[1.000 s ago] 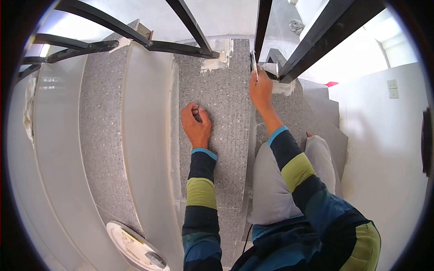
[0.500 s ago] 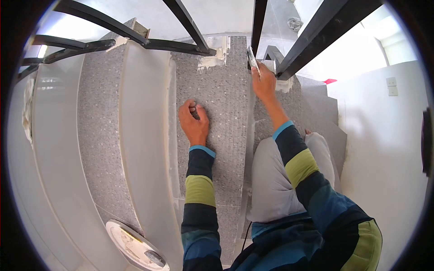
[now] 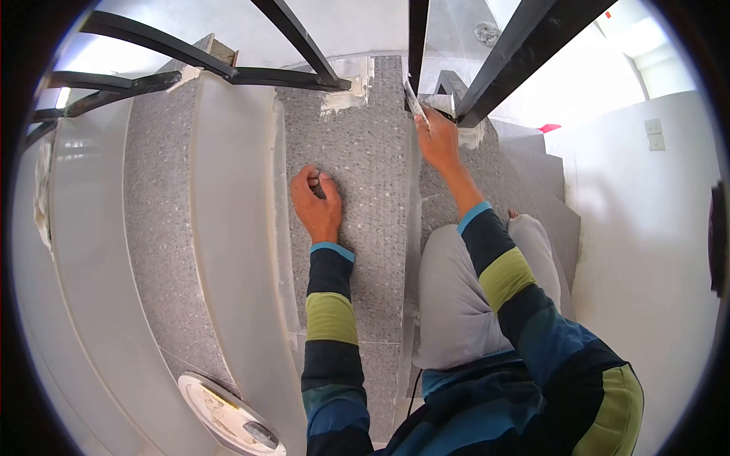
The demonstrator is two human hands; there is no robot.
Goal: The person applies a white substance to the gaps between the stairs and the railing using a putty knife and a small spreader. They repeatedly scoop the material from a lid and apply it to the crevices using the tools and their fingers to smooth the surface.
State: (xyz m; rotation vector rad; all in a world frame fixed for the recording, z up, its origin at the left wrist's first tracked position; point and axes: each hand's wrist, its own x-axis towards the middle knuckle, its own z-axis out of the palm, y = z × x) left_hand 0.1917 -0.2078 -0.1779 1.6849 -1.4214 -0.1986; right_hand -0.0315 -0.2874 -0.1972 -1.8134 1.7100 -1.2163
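Note:
My right hand (image 3: 439, 140) is closed round a putty knife (image 3: 413, 100), its thin blade smeared with white filler. The blade points away from me, right by the foot of a black metal railing post (image 3: 417, 45) at the stair tread's far edge. On the speckled grey stone tread (image 3: 369, 251) rests my left hand (image 3: 316, 204), fingers loosely curled in and nothing visible in them. White filler (image 3: 351, 100) is spread in a rough patch on the tread where a railing bar meets it, and more filler (image 3: 472, 135) lies below the thick post.
A round white lid-like board (image 3: 228, 410) with filler and a dark handle-like piece on it sits on a step at lower left. Black railing bars (image 3: 293, 38) cross the far side. A white wall (image 3: 639, 243) with switch plates stands at right, beside lower steps (image 3: 532, 163).
The putty knife and right hand have shifted slightly toward me, the blade tilting a little more. My left hand stays curled on the tread. The whole view has moved slightly.

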